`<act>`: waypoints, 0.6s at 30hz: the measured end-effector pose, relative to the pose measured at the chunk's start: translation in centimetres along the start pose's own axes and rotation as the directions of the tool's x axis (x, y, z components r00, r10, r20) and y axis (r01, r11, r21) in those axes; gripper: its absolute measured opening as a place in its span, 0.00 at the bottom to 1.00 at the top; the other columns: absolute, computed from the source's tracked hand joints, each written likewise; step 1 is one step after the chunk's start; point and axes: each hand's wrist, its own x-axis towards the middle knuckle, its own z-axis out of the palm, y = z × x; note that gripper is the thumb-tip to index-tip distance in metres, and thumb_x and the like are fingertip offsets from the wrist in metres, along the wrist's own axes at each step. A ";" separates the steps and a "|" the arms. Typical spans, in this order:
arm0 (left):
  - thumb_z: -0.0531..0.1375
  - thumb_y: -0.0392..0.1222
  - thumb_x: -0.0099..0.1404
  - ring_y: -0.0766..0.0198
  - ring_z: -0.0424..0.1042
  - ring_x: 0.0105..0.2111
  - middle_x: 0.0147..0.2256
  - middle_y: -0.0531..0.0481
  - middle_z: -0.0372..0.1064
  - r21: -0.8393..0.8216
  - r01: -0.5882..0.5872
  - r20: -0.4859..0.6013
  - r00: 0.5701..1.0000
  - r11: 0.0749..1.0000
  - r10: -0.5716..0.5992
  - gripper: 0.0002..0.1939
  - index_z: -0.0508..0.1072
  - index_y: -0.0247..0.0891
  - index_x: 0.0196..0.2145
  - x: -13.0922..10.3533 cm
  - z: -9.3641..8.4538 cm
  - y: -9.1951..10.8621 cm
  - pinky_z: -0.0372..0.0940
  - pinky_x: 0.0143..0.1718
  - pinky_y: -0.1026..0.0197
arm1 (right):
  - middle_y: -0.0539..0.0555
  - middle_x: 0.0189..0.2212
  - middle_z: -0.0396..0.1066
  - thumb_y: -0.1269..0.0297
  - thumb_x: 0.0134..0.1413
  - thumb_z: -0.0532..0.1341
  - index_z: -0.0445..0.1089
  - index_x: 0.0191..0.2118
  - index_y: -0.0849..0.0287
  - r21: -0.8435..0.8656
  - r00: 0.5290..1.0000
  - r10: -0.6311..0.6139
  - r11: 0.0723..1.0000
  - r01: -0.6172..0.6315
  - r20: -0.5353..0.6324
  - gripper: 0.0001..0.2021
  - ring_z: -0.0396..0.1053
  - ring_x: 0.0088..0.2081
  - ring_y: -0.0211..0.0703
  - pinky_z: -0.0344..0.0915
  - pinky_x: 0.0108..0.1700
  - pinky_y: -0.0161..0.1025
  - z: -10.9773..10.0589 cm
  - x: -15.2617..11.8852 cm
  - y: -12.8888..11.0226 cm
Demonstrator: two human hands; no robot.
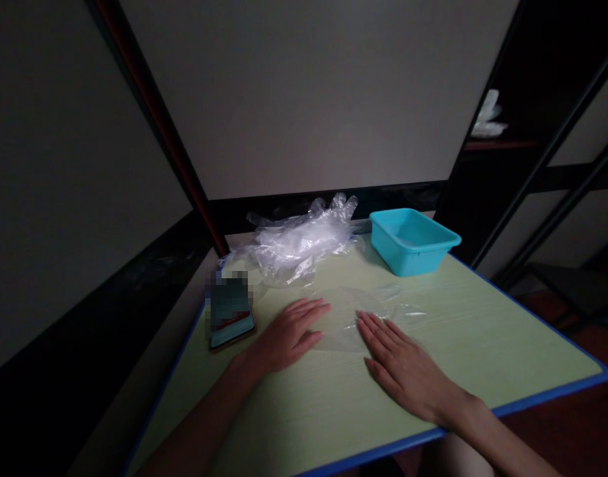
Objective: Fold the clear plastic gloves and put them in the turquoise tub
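Note:
A clear plastic disposable glove [341,324] lies flat on the table between my hands, its fingers spread towards the right. My left hand [291,333] rests at the glove's left edge, palm down with fingers stretched out. On the right side, my right hand [401,364] lies flat, its fingertips touching the glove near the base of its fingers. Neither hand grips anything. Behind them sits a heap of crumpled clear plastic gloves [301,242].
A turquoise plastic basin [413,245] stands at the back right of the pale green table [294,424], which has a blue edge. A phone [232,315], partly blurred out, lies at the left. Wall panels close in behind and at left.

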 end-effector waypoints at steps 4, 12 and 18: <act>0.50 0.40 0.63 0.63 0.59 0.51 0.51 0.47 0.61 -0.018 -0.084 -0.034 0.996 0.996 0.084 0.17 0.61 0.37 0.50 0.2 0.4 0.8 0.49 0.55 0.57 | 0.55 0.59 0.43 0.65 0.57 0.46 0.41 0.60 0.60 0.058 0.999 -0.051 0.997 0.051 -0.008 0.25 0.41 0.59 0.45 0.46 0.58 0.49 -1.0 -1.0 1.1; 0.50 0.39 0.63 0.62 0.65 0.45 0.45 0.46 0.67 -0.041 -0.162 -0.093 0.983 0.986 0.158 0.12 0.66 0.37 0.44 0.5 1.2 1.3 0.56 0.50 0.54 | 0.59 0.51 0.61 0.71 0.55 0.46 0.54 0.56 0.63 -0.012 0.997 0.028 1.000 -0.029 -0.072 0.21 0.55 0.54 0.45 0.52 0.55 0.51 -1.4 -3.9 2.4; 0.50 0.39 0.62 0.60 0.66 0.42 0.41 0.45 0.69 -0.021 -0.230 -0.088 0.970 0.973 0.228 0.13 0.66 0.34 0.44 0.8 0.9 2.6 0.58 0.48 0.55 | 0.59 0.52 0.60 0.73 0.53 0.46 0.54 0.55 0.64 -0.016 0.993 0.101 0.995 -0.102 -0.065 0.22 0.55 0.54 0.45 0.50 0.56 0.51 -1.6 -3.2 3.9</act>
